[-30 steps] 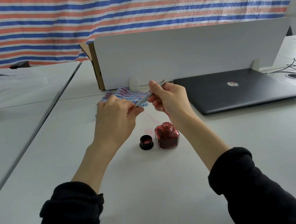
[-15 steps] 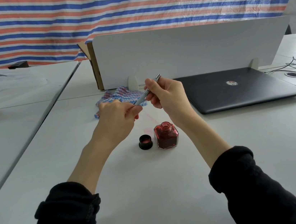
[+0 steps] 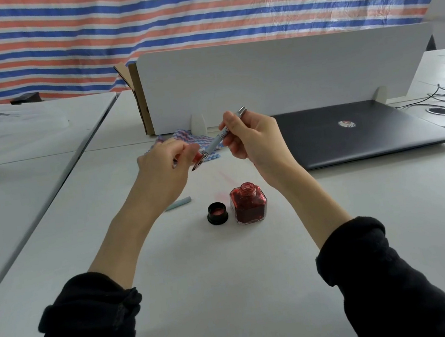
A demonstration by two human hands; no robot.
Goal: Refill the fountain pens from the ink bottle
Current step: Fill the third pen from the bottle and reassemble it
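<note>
On the white desk (image 3: 232, 294), going from the left, a pale blue-green pen cap or barrel piece (image 3: 178, 204) lies loose beside the left forearm; which part it is cannot be told. Above it the left hand (image 3: 164, 167) is curled, its fingertips pinched at the reddish grip section near the nib, in front of the blue-and-red zigzag cloth (image 3: 183, 139). The slim white fountain pen (image 3: 217, 145) runs slanted from that pinch, nib low and left, metal end high and right, up into the right hand (image 3: 254, 138), which is closed round the upper body with the silver knob poking out past the fingers. Below, between the two wrists, the round black bottle cap (image 3: 217, 213) sits upturned just beside the open, faceted glass bottle of red ink (image 3: 249, 206). A shut dark laptop (image 3: 352, 131) lies to the right, well apart.

The step looks like working the pen's filler or seating its front section above the bottle. To do it well, the left hand should only steady the grip while the right turns, keeping the nib pointed down and over the bottle's mouth so drips fall there, not onto the desk, where faint pink smears already show. Small, even turns will suit the thin body; both forearms must stay clear of the uncapped bottle.
</note>
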